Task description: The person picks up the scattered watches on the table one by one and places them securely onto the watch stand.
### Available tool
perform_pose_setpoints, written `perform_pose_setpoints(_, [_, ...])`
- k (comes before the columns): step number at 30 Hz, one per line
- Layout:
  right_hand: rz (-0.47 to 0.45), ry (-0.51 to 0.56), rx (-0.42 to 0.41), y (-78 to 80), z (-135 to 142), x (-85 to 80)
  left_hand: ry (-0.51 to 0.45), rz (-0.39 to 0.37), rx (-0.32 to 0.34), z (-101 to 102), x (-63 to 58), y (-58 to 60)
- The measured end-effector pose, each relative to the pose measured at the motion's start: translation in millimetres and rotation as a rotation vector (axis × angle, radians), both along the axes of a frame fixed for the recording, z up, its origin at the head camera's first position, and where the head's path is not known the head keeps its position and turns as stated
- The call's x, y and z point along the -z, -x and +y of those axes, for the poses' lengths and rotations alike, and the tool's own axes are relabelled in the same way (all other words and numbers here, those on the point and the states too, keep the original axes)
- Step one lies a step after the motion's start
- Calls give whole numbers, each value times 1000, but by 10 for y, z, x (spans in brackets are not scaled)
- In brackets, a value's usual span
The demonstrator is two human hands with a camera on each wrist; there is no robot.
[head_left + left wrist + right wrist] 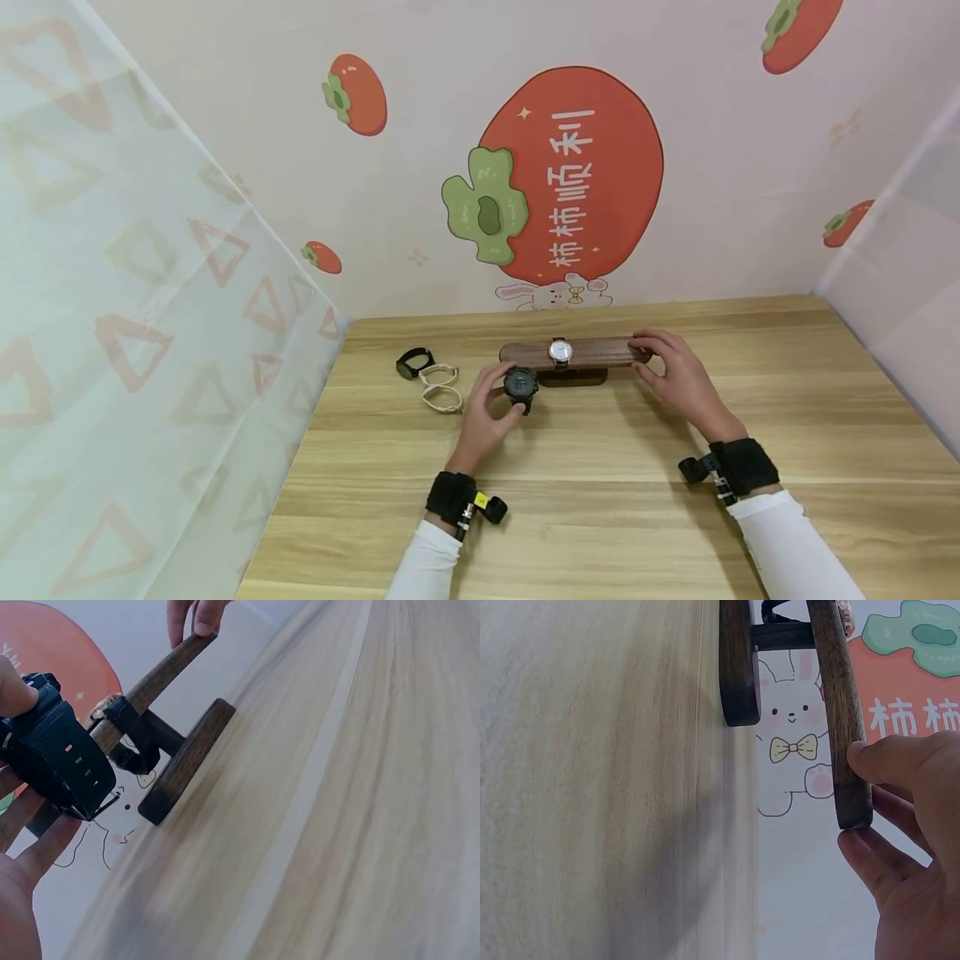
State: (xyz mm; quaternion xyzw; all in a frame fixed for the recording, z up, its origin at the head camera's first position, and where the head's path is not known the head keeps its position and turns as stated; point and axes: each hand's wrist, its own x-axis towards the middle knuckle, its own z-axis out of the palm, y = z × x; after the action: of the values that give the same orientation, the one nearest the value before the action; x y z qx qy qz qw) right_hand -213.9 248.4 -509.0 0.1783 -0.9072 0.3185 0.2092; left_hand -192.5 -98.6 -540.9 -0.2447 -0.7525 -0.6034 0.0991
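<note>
A dark wooden watch stand (600, 353) with a raised bar and a base stands near the back of the table. On its bar sits a watch with a white dial (560, 352) and dark strap. My left hand (483, 422) holds a chunky black watch (521, 384) between thumb and fingers, by the bar's left end. In the left wrist view the black watch (64, 754) shows its strap in front of the bar; whether they touch I cannot tell. My right hand (684, 385) grips the bar's right end, thumb on the near side in the right wrist view.
Left of the stand lie a black watch (415, 363) and two pale bands (440, 388), loops close together on the wooden table (600, 517). A wall printed with persimmons (585, 175) rises behind the table's back edge, and a patterned sheet (172, 333) flanks the left side.
</note>
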Motion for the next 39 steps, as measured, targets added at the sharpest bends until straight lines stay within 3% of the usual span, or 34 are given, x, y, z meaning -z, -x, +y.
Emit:
perform_pose_setpoints(11, [-15,6,-1,-5,3,-26,-21,32,-14,-89,-26,55])
perform_pose_setpoints(39, [32,49,-12,13,12,34,29,54,-111,-267,-23,240])
